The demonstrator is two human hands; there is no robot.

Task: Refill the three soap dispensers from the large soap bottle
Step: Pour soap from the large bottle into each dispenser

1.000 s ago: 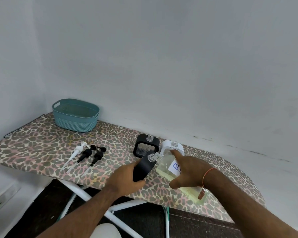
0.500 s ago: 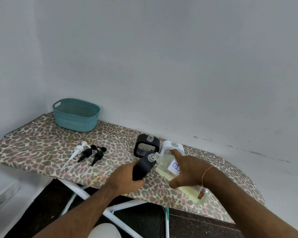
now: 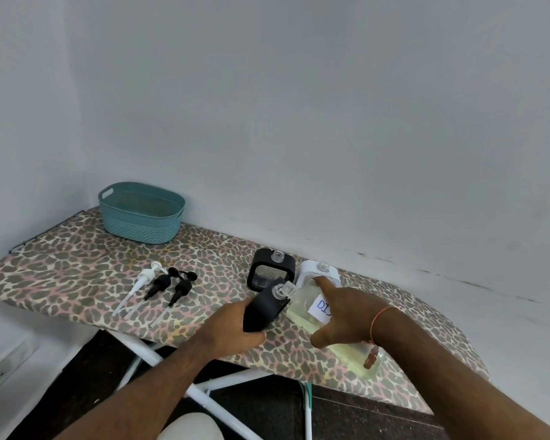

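1. The left hand (image 3: 232, 327) grips a matte black dispenser (image 3: 264, 308), tilted toward 1 o'clock at the centre of the leopard-print board (image 3: 77, 274).
2. The right hand (image 3: 346, 312) grips the clear large soap bottle (image 3: 302, 308) of yellowish liquid, necks touching; its label is partly hidden.
3. Two more dispensers stand at 12 o'clock: black (image 3: 269, 269) and white (image 3: 315, 271).

Leopard-print board cover (image 3: 77, 268); teal basket (image 3: 140, 217); black dispenser (image 3: 262, 309); pale yellow soap bottle (image 3: 302, 308)
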